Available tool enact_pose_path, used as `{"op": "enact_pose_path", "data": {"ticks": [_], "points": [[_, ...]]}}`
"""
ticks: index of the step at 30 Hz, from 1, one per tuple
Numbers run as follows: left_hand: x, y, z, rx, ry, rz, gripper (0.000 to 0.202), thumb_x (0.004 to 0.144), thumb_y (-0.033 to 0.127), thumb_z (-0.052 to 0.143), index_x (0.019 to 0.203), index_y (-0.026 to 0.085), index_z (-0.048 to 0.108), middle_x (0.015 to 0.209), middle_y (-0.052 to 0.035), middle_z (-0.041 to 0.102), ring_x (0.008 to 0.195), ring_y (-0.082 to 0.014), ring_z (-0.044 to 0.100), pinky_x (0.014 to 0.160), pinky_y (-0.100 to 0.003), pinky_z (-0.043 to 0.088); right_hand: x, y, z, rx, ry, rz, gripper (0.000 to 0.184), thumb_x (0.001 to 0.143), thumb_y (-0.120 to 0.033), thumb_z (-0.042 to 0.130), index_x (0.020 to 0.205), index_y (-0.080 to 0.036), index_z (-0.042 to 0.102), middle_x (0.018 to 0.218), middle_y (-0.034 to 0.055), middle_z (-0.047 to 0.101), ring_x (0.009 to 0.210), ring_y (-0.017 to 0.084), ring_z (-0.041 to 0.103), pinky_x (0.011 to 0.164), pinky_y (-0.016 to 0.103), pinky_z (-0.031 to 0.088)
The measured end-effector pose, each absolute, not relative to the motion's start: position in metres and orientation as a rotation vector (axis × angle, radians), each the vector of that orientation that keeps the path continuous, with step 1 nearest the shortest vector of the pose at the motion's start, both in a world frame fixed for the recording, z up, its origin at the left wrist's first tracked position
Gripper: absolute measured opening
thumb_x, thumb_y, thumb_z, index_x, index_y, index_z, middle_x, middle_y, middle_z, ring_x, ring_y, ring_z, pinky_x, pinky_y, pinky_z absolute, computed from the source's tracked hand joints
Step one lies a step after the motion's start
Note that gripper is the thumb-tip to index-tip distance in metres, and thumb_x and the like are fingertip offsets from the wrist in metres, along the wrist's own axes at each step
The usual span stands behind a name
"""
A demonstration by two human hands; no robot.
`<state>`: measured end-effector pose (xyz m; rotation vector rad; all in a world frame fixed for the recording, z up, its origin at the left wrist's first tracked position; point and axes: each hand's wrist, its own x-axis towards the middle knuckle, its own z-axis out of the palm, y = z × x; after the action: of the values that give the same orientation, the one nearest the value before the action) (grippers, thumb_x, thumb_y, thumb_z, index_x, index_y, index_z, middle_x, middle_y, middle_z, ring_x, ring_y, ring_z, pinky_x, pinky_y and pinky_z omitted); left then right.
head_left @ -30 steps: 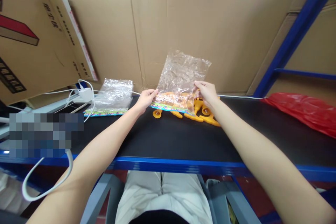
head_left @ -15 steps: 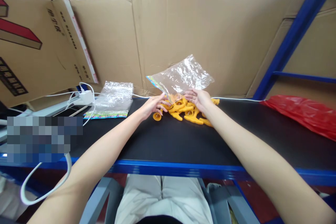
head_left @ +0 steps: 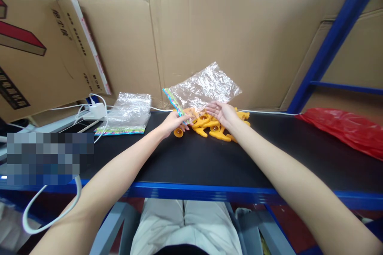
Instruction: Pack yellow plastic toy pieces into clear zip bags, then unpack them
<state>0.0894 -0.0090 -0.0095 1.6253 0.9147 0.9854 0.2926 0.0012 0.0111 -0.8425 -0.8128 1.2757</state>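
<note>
A clear plastic bag (head_left: 206,83) with a colourful printed strip along one edge is held up, tilted, over the heap of yellow curved plastic pieces (head_left: 221,134). My left hand (head_left: 174,122) pinches the strip at the bag's lower left corner, thumb on top. One yellow piece with a round cup-like end (head_left: 178,132) lies just under its fingers. My right hand (head_left: 222,114) is at the bag's lower right side, fingers stretched out and touching or very near the film. Its wrist passes over the right part of the heap, hiding some pieces.
Flat clear bags (head_left: 127,113) lie on the black tabletop (head_left: 191,163) to the left, beside a white charger (head_left: 98,110) with cables. A red plastic bag (head_left: 344,127) is at the right. Cardboard (head_left: 239,40) walls the back; a blue rail (head_left: 197,191) edges the front.
My left thumb and fingers have closed on the bag's printed edge. The bag has shifted slightly left and its strip is turned more into view. My right hand has moved slightly left.
</note>
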Motion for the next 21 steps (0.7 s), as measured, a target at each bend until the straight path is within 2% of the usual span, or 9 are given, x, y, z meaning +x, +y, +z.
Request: {"op": "enact_pose_path", "data": {"ticks": [8, 18, 21], "points": [[0.09, -0.008, -0.008, 1.632, 0.92, 1.052, 0.027, 0.078, 0.035, 0.063, 0.072, 0.008, 0.06, 0.065, -0.0066, 0.066, 0.05, -0.0101, 0.06, 0.043, -0.017, 0.045, 0.301, 0.009, 0.004, -0.873, -0.867, 1.143, 0.015, 0.088, -0.017, 0.045, 0.081, -0.017, 0.058, 0.06, -0.0016, 0.062, 0.044, 0.008, 0.056, 0.047, 0.02, 0.05], [0.092, -0.01, -0.005, 1.658, 0.858, 1.027, 0.028, 0.08, 0.035, 0.06, 0.074, 0.008, 0.06, 0.068, -0.0074, 0.066, 0.051, -0.0105, 0.06, 0.048, -0.021, 0.047, 0.301, 0.01, 0.003, -0.873, -0.849, 0.994, 0.007, 0.081, -0.022, 0.059, 0.076, -0.017, 0.06, 0.058, -0.0034, 0.06, 0.04, 0.004, 0.048, 0.042, 0.016, 0.042], [0.091, -0.006, -0.01, 1.74, 0.911, 1.027, 0.027, 0.084, 0.036, 0.053, 0.078, 0.01, 0.058, 0.071, -0.0078, 0.066, 0.055, -0.0125, 0.061, 0.05, -0.023, 0.049, 0.305, 0.01, 0.005, -0.907, -0.853, 0.945, 0.008, 0.082, -0.023, 0.058, 0.076, -0.017, 0.059, 0.054, -0.0041, 0.058, 0.036, 0.004, 0.046, 0.039, 0.015, 0.04]]}}
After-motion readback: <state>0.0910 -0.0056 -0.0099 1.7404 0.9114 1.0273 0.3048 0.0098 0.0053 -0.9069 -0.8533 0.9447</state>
